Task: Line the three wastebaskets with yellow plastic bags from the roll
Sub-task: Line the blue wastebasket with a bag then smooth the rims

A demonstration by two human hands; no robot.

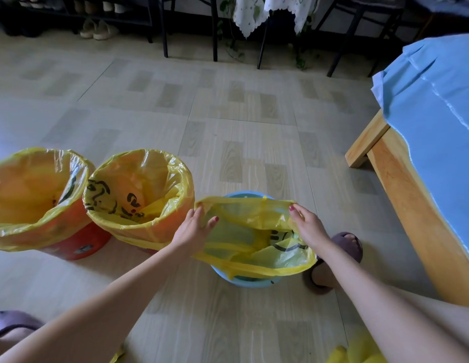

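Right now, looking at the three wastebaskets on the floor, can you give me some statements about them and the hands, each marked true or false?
1. Both orange wastebaskets already have a yellow bag folded over the rim. True.
2. The blue wastebasket stands to the left of the orange ones. False: it stands to their right, nearest the wooden bed frame.
3. The left hand and the right hand each hold the edge of the yellow bag over the blue wastebasket. True.
4. That bag's opening is already pulled down around the whole blue rim. False: the blue rim still shows at the front and the back.
5. The yellow bags are plain, without print. False: black markings show on them.
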